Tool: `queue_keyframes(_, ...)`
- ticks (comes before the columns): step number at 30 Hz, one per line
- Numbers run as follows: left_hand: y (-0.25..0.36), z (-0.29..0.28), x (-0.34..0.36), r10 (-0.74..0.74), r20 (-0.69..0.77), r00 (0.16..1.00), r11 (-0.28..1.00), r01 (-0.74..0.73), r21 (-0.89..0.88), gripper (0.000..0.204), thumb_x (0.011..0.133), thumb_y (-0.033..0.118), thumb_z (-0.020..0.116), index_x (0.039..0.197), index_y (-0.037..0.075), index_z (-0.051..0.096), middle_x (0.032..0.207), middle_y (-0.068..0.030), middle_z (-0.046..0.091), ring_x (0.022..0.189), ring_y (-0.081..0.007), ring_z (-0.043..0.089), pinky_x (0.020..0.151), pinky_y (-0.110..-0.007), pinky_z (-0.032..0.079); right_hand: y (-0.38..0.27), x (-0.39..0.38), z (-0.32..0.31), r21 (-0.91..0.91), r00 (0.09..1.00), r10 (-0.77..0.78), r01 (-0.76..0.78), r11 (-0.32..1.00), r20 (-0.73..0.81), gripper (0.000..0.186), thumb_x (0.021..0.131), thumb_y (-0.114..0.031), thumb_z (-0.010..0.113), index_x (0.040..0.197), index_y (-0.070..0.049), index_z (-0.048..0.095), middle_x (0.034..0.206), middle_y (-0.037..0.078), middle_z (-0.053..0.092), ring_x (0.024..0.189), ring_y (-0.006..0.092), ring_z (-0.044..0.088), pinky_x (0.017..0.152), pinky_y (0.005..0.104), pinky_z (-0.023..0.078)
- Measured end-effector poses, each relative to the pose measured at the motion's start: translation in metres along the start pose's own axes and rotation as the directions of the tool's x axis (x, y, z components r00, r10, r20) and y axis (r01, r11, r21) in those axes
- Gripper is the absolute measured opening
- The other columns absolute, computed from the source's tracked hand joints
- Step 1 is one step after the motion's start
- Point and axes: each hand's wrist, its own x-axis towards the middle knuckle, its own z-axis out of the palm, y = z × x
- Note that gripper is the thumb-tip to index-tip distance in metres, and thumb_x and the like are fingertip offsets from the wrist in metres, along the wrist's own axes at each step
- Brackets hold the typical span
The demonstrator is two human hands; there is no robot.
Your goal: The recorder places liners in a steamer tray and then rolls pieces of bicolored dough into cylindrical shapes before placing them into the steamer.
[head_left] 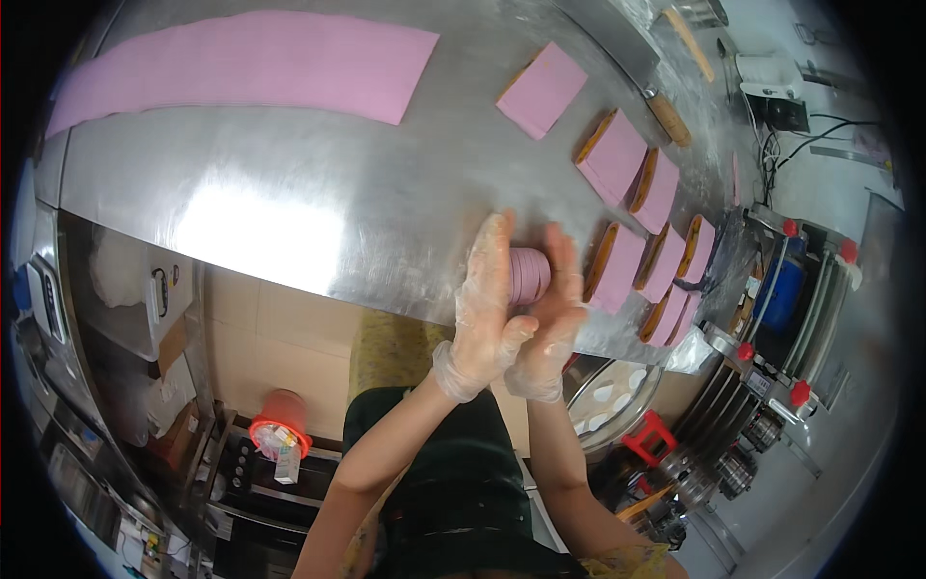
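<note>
Both my hands wear clear thin gloves and face each other palm to palm near the table's front edge. Between them is a rounded piece of pink dough [528,276] with fine ridges across its surface. My left hand [485,304] lies along its left side with straight fingers. On the other side my right hand [554,314], slightly blurred, cups it. To the right, several pink dough pieces [614,159] with orange-brown filling showing at their edges lie on the steel table [386,183]. One more flat pink piece [543,89] lies farther back.
A long pink dough sheet [251,63] stretches across the far left of the table. A cleaver [666,116] with a wooden handle lies at the far right. Below the edge stand a red bin [280,415], a round tray [610,400] and a red stool [650,439].
</note>
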Motion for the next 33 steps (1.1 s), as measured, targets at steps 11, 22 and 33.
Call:
queue_keyframes(11, 0.012, -0.036, -0.016, -0.192, -0.128, 0.973, 0.966, 0.164, -0.199, 0.100, 0.092, 0.077, 0.029, 0.158, 0.004, 0.010, 0.156, -0.0238, 0.031, 0.148, -0.0327, 0.024, 0.121, -0.047, 0.011, -0.013, 0.055, -0.032, -0.588, 0.588, -0.153, 0.807, 0.051, 0.794, 0.096, 0.058, -0.060, 0.073, 0.132, -0.004, 0.051, 0.123, 0.010, 0.056, 0.115, 0.0300, 0.052, 0.100, 0.0465, 0.042)
queue_keyframes(22, 0.031, -0.028, -0.021, -0.389, -0.070, 0.918, 0.742, 0.267, -0.615, 0.105, 0.088, 0.081, 0.031, 0.158, 0.005, 0.012, 0.161, -0.0195, 0.020, 0.150, -0.0307, 0.018, 0.121, -0.046, 0.010, -0.016, 0.041, -0.035, -0.730, 0.885, -0.004, 0.387, 0.562, 0.466, 0.087, 0.062, -0.018, 0.090, 0.137, -0.005, 0.049, 0.120, 0.011, 0.059, 0.108, 0.0268, 0.059, 0.094, 0.0378, 0.050)
queue_keyframes(33, 0.072, 0.061, -0.051, -0.402, 0.375, 0.835, 0.477, 0.541, -0.693, 0.117, 0.079, 0.088, 0.034, 0.155, 0.000, 0.018, 0.162, -0.0086, 0.018, 0.149, -0.0247, 0.020, 0.122, -0.041, 0.018, -0.035, -0.064, -0.093, -0.224, 0.991, 0.127, -0.134, 0.965, -0.046, 0.095, 0.071, -0.006, 0.085, 0.149, -0.005, 0.032, 0.137, 0.010, 0.043, 0.129, 0.0222, 0.047, 0.110, 0.0363, 0.040)
